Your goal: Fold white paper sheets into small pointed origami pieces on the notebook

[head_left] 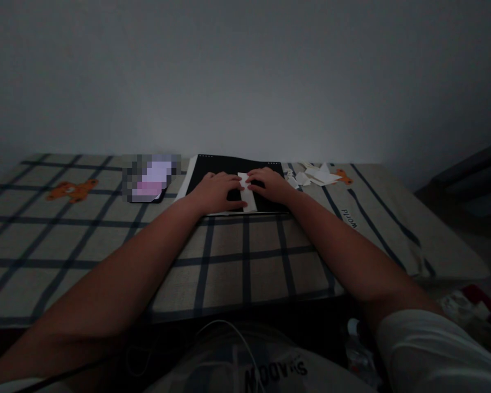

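Wall (245,76): plain grey and dimly lit, rising behind the far edge of the table (229,237).
Cloth (85,234): pale with dark checks, spread over the table; a bear print (71,190) shows toward its left edge.
Pad (229,165): black, near the middle of the table's far edge, with white sheets showing at its left edge.
Strip (250,203): white paper, long and narrow, lying on the pad a little right of its middle, its near end at the pad's near edge.
Scraps (322,174): white, loose, just beyond the pad's right edge.
Phone (153,177): on the cloth, left of the pad, partly blurred.
Progress: seemingly mid-work; the paper already has its narrow shape, yet both hands are on it. Folds or creases are too small to make out, so how much is left cannot be told.
Left hand (217,192): palm down, fingers and thumb spread, tips along the strip's left side, thumb near its near end.
Right hand (272,184): curled, fingertips on the strip toward its far end; pinching or only pressing, I cannot tell.
Arms: elbows wide, forearms slanting inward over the table's near edge.
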`<state>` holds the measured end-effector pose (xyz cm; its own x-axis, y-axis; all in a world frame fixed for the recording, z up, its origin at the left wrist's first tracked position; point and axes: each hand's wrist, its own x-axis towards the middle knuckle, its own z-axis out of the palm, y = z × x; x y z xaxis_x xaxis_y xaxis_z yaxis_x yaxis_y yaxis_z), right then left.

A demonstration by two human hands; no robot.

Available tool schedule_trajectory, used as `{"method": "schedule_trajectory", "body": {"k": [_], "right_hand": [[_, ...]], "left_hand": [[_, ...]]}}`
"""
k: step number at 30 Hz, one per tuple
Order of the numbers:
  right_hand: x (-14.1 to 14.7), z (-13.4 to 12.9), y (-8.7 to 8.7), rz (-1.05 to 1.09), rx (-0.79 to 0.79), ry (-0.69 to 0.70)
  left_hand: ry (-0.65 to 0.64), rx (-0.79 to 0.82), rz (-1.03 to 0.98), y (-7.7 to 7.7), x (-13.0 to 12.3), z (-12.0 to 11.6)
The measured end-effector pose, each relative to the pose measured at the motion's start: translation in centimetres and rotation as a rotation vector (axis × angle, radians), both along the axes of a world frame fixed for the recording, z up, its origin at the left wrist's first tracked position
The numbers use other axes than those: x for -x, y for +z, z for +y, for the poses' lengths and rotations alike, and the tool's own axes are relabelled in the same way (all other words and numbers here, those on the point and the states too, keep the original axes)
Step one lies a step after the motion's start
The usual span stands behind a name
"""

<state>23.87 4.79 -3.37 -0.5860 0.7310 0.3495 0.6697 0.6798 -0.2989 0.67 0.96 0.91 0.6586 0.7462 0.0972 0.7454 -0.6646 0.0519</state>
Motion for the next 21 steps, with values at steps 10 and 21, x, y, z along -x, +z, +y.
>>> {"method": "schedule_trajectory", "body": {"k": [10, 21], "right_hand": [[0.9, 0.8, -0.5, 0.041, -0.013, -0.09], [0.2, 1.2, 0.3, 0.031, 0.036, 0.035]], "left_hand": [[0.002, 0.012, 0.01, 0.0, 0.0, 0.1], [-0.009, 0.012, -0.004, 0.0, 0.0, 0.0]]}}
